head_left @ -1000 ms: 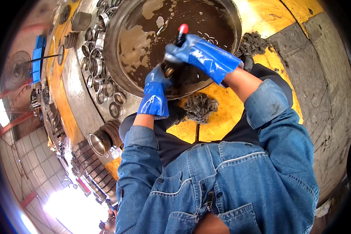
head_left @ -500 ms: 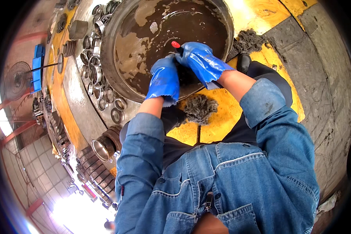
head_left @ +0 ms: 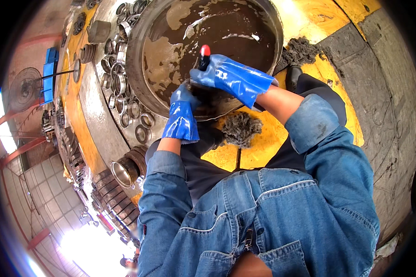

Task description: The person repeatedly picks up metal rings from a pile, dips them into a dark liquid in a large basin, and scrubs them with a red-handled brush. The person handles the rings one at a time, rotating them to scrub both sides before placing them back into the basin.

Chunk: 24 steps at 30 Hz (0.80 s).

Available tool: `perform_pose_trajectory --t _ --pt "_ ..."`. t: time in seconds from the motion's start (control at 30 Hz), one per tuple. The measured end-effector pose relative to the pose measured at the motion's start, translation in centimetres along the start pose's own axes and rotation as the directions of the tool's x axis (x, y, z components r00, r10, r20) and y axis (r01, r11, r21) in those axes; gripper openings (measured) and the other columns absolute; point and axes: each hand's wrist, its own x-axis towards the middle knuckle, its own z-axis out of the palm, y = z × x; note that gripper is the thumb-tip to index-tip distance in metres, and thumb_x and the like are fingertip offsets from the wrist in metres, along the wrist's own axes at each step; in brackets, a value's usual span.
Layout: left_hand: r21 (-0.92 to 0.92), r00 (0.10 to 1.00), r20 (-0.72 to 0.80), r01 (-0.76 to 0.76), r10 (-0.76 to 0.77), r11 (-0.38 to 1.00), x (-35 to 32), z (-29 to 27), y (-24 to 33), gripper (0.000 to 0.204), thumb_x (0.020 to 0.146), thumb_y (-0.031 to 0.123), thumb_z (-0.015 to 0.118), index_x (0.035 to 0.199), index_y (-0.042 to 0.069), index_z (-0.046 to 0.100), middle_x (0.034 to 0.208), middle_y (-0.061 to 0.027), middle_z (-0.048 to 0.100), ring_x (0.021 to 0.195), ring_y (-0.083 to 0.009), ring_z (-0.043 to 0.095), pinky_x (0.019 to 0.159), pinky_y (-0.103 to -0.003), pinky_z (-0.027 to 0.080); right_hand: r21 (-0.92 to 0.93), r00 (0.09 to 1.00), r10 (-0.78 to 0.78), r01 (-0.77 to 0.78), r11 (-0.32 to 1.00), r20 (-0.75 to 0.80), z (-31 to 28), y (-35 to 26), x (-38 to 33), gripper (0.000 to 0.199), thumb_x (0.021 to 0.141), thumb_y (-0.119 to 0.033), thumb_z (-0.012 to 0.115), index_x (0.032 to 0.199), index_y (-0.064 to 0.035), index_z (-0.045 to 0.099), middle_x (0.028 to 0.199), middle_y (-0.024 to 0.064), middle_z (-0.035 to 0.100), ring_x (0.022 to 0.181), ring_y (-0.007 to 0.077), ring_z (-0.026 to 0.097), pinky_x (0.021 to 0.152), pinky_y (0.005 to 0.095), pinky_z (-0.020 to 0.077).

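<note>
Both my hands wear blue rubber gloves and hang over a wide round metal basin (head_left: 135, 64) of dark, murky liquid (head_left: 231, 37). My right hand (head_left: 211, 73) is closed round a black handle (head_left: 204, 57) with a red end that sticks up above the fist. The handle's working end is out of sight under the glove, so the tool's kind does not show. Close below and to its left, my left hand (head_left: 182, 96) is curled and slightly blurred. Something dark lies between the two hands, too hidden to name.
Many metal rings (head_left: 119, 83) crowd the metal surface left of the basin. A shiny metal cup-shaped part (head_left: 124, 173) sits nearer. Grey tangled wads (head_left: 241, 129) lie on the yellow floor between my legs and right of the basin (head_left: 301, 51). A fan (head_left: 25, 87) stands far left.
My left hand has moved down and left, toward the basin's near rim. The right hand has shifted a little left, and the red-ended handle now stands more upright. The view has shifted slightly.
</note>
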Motion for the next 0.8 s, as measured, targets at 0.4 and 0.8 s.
perform_pose_trajectory --t 0.4,0.8 --pt "-0.791 0.964 0.262 0.194 0.035 0.581 0.7 0.1 -0.5 0.051 0.081 0.009 0.085 0.126 -0.006 0.067 0.105 -0.0160 0.076 0.084 -0.0195 0.073 0.071 -0.034 0.061 -0.130 0.913 0.322 -0.361 0.923 -0.251 -1.6 5.8 2.7 0.048 0.094 -0.056 0.065 0.120 -0.0173 0.077 0.109 0.0102 0.078 0.103 0.0339 0.074 0.092 0.0467 0.0581" --pt "-0.931 0.971 0.182 0.121 0.153 0.345 -1.8 0.5 -1.6 0.041 0.087 0.006 0.079 0.126 -0.002 0.068 0.108 -0.0129 0.075 0.088 -0.0231 0.073 0.076 -0.035 0.060 0.086 0.994 -0.009 0.018 0.996 -0.111 3.5 4.6 4.2 0.046 0.091 -0.049 0.068 0.098 -0.0037 0.075 0.084 0.0204 0.072 0.078 0.0348 0.070 0.075 0.0448 0.0552"
